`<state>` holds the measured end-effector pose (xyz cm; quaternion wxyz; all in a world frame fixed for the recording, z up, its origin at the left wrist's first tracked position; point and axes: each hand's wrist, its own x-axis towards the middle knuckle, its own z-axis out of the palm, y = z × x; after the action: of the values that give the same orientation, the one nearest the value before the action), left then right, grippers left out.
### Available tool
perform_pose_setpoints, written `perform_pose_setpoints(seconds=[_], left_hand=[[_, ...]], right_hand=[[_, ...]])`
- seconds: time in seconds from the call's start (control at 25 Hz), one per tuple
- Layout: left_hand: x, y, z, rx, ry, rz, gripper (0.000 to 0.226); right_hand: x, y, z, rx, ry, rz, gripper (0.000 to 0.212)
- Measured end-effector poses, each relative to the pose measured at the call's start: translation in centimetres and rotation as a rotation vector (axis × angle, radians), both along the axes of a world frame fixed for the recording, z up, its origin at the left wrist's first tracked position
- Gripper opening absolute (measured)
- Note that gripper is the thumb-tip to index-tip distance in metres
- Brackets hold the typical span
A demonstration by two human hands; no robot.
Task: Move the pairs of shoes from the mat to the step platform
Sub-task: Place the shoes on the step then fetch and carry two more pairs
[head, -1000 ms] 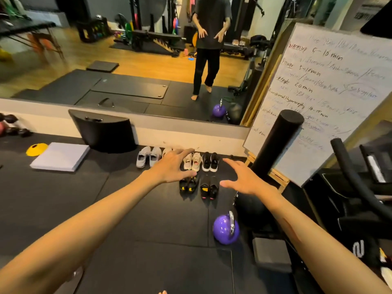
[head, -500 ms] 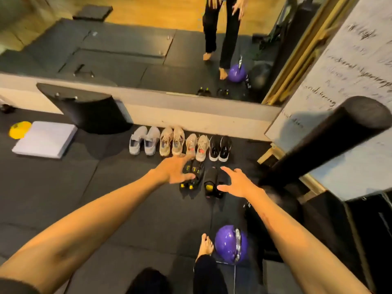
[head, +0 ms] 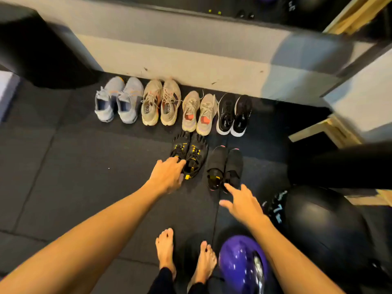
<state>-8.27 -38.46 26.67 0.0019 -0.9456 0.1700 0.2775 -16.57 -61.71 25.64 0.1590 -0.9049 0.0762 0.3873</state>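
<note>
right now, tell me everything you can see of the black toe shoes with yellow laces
The black fabric five-toe shoes with yellow laces lie side by side on the dark rubber mat, toes towards the wall, in the near row. Each has separate toe pockets. The left hand covers the left shoe's heel; whether it grips is unclear.

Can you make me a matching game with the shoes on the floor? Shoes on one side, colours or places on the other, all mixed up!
Shoes:
1. toe shoes
2. leftmost pair
3. pair with white soles
4. strap shoes

Clues:
A. light grey-blue
B. black, at the back row's right end
C. black with yellow, under the left hand
D. black, by the right hand

Pairs: 1-C, 2-A, 3-B, 4-D
</note>
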Motion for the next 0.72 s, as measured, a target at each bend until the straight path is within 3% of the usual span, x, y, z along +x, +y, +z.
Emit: perform_pose_setpoints(seconds=[0.16, 0.32, 0.48, 0.72], left_hand=[[0.5, -0.5, -14.5, -0.007, 0.028, -0.027, 0.043], [0.2, -1.2, -23.5, 0.038, 0.070, 0.009, 0.056], [1.0, -0.7, -28.4, 0.037, 0.131, 0.101, 0.058], [2.2, 0.0, -31.8, -0.008, 0.354, 0.181, 0.057]], right_hand=[[-0.3, 0.3, -13.5, -0.058, 0.072, 0.069, 0.078], [0.1, 0.3, -21.8, -0.107, 0.074, 0.104, 0.078], [0.5, 0.0, -26.6, -0.139, 0.096, 0.096, 0.076], [1.1, 0.2, -28.7, -0.132, 0.053, 0.094, 0.067]])
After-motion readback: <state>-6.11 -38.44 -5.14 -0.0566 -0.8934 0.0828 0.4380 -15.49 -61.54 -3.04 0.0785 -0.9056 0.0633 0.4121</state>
